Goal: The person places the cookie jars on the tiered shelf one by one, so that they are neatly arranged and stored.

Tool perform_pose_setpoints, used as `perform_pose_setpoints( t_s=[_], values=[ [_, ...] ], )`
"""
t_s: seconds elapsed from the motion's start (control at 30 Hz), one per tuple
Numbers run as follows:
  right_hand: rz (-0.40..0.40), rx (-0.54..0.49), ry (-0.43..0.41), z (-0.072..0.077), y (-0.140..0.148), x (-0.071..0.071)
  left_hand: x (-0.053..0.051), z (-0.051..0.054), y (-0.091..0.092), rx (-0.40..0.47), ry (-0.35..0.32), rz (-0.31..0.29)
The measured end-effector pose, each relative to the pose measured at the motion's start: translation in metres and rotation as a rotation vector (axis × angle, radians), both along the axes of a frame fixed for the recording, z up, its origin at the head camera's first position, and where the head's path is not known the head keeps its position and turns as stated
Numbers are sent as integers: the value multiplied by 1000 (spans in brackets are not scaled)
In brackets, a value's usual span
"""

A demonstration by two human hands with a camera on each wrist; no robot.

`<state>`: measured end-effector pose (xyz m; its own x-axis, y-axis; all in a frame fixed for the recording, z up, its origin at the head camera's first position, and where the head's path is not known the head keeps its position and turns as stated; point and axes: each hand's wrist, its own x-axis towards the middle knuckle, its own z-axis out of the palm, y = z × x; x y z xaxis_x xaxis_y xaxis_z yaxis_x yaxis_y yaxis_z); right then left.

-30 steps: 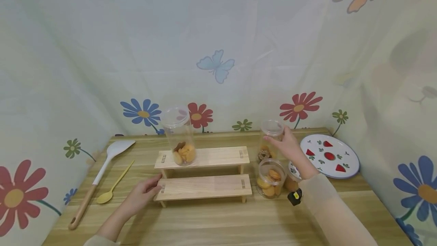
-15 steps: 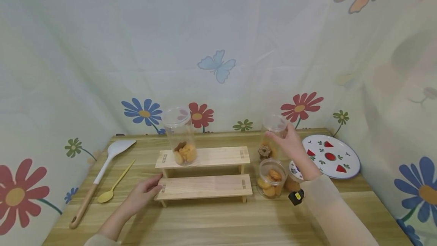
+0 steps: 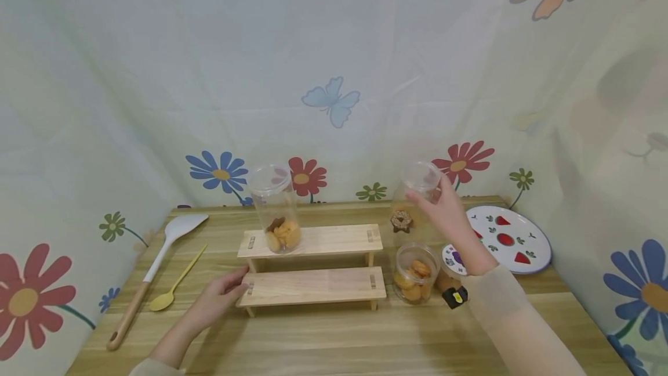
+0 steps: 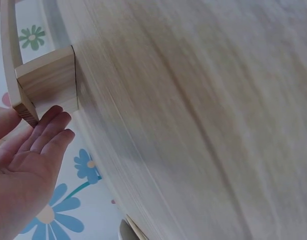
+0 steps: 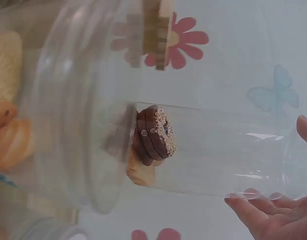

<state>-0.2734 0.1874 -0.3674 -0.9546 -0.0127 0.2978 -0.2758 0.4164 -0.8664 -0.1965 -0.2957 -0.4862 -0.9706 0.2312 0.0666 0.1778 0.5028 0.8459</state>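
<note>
In the head view, my right hand (image 3: pixel 445 209) grips the upper part of a tall clear jar (image 3: pixel 414 193), raised behind a shorter round jar (image 3: pixel 416 274) of cookies. The right wrist view shows a sprinkled chocolate ring cookie (image 5: pixel 161 132) in the tall jar, with other cookies partly hidden. My left hand (image 3: pixel 219 297) holds the left end of the front wooden shelf (image 3: pixel 313 286), the board's end between thumb and fingers in the left wrist view. Another tall jar (image 3: pixel 273 208), with cookies at its bottom, stands on the rear wooden shelf (image 3: pixel 334 239).
At the far right lies a plate (image 3: pixel 514 239) with red fruit pictures. A lidded jar (image 3: pixel 453 266) stands in front of it, partly behind my right wrist. On the left lie a white spatula (image 3: pixel 164 248) with a wooden handle and a yellow spoon (image 3: pixel 169 295).
My right hand has lifted the tall jar upward, and the cookies in it have risen along. The left hand stays at the front shelf's end.
</note>
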Motion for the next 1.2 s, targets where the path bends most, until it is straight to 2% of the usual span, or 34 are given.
perform_pose_setpoints(
  t_s=[0.3, 0.5, 0.77, 0.97, 1.2],
  values=[
    [36, -59, 77, 23, -17, 19, 1, 0, 0, 3, 1, -17],
    [126, -126, 94, 33, -30, 30, 2, -1, 1, -6, -6, -10],
    [218, -182, 91, 38, -47, 30, 2, 0, 1, -12, 2, -1],
    [240, -171, 51, 41, -59, 31, 4, 2, 2, -27, -14, 0],
    [270, -171, 63, 42, -75, 27, 1, 2, 2, -35, -2, -1]
  ],
)
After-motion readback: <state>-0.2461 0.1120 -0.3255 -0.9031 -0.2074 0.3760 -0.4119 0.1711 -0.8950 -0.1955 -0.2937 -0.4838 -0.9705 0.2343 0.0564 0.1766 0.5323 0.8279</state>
